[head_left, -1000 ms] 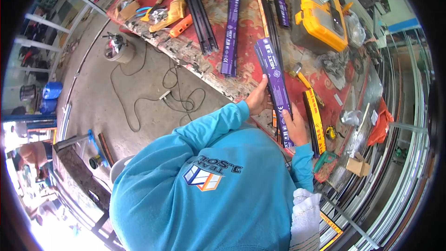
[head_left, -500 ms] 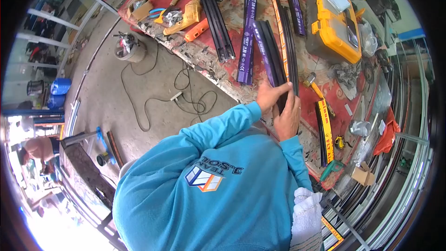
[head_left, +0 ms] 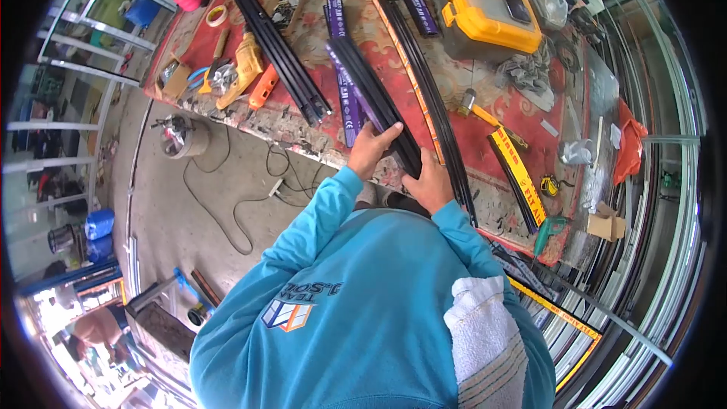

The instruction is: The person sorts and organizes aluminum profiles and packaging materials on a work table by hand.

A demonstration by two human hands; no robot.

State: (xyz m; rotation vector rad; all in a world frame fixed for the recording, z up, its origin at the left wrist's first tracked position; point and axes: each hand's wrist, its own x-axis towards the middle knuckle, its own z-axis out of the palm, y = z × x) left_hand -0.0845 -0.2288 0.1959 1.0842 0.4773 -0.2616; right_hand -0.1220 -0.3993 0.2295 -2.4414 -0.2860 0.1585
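Note:
A black profile with purple film point(head_left: 371, 87) is in both hands, slanting up and left over the table. My left hand point(head_left: 369, 150) is wrapped round it with the thumb on top. At its lower end my right hand point(head_left: 432, 182) grips it. Partly beneath it lies another purple-labelled profile point(head_left: 352, 117). To the left rest dark profiles point(head_left: 280, 53). Just right of my right hand, long black profiles with an orange strip point(head_left: 424, 83) lie on the table.
The red patterned table point(head_left: 485, 159) holds a yellow toolbox point(head_left: 492, 11), a hammer point(head_left: 485, 115), a yellow-labelled profile point(head_left: 519, 174), a tape measure point(head_left: 551, 185), a green-handled tool point(head_left: 547, 236) and a yellow drill point(head_left: 246, 68). A bucket point(head_left: 184, 138) and cable point(head_left: 238, 220) are on the floor.
The view has turned, shifting the table's contents left. The held profile now leans further left, with both hands still on it and slightly further apart.

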